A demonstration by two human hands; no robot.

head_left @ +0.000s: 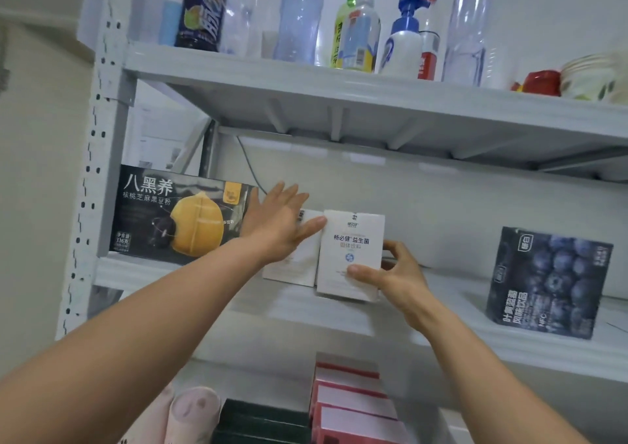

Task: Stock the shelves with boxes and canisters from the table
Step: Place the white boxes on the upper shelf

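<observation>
At centre frame, a white box (351, 239) is gripped between thumb and fingers of the right hand (394, 284) on the middle shelf (441, 324). The left hand (275, 222) is held with fingers spread in front of a neighbouring box (299, 267).

head view, close, facing shelves (339, 79)

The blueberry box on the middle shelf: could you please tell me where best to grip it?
Likely across its left and right faces at mid-height, coming from the front: the blueberry box stands upright and alone on the middle shelf, both sides free.
</observation>
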